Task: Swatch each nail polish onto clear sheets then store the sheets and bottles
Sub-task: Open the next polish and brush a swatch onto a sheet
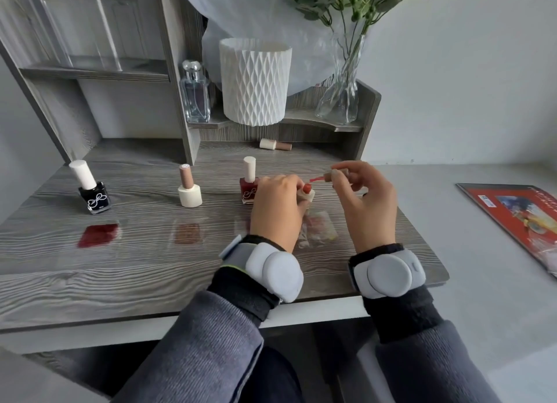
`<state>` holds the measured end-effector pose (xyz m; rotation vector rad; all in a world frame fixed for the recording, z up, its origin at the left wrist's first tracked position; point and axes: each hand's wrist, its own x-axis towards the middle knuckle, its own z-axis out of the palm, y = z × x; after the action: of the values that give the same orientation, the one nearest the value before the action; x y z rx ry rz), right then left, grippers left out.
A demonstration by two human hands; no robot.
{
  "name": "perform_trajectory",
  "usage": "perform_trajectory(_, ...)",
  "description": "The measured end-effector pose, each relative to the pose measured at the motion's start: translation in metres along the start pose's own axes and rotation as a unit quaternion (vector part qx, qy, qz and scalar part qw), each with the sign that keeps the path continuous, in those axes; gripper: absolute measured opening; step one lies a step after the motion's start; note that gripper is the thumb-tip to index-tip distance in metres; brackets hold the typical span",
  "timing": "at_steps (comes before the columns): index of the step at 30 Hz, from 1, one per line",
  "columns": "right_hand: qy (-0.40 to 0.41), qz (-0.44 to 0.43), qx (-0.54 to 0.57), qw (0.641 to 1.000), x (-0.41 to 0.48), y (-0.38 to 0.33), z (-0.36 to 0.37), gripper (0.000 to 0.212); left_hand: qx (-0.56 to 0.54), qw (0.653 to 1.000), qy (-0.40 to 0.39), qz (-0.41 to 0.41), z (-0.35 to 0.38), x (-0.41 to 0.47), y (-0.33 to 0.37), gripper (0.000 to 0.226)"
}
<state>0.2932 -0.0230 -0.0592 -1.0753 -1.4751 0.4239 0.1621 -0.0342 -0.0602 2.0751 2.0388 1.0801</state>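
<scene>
- Polish work sits toward the right edge of the grey wood-grain worktop (120, 276).
- The left hand (277, 205) curls round a small open bottle (306, 191) of red polish.
- The right hand (366, 203) pinches the brush cap (339, 174) between thumb and fingertips. Its red-tipped brush points left, just above the open bottle's mouth.
- Between the two wrists lies a clear sheet (319, 229) with faint pinkish smears.
- Across the middle of the worktop, from left to right, stand a black bottle (94, 196), a beige bottle (190, 190) and a dark red bottle (249, 187), all capped. The dark red bottle is just beside the left hand.
- Nearer the front edge lie a dark red swatch sheet (98, 235) and a brown swatch sheet (187, 233).
- A tipped bottle (275, 145) lies on its side near the back edge.
</scene>
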Motion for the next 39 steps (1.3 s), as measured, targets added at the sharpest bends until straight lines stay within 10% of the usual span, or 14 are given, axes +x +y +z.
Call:
perform_trajectory(27, -0.084, 0.027, -0.061, 0.994, -0.0009, 0.0017, 0.0014, 0.007, -0.081, 0.994, 0.055, 0.045, 0.0045, -0.0004, -0.0049, 0.03)
perform_trajectory(35, -0.079, 0.096, -0.136, 0.983, 0.0012, 0.0021, -0.0004, 0.057, -0.102, 0.988, 0.093, 0.072, 0.0034, -0.0003, -0.0037, 0.018)
perform_trajectory(39, -0.095, 0.086, -0.113, 0.985, 0.0009, 0.0024, 0.0026, 0.04, -0.091, 0.991, 0.093, 0.041, 0.0067, 0.0018, -0.0067, 0.028)
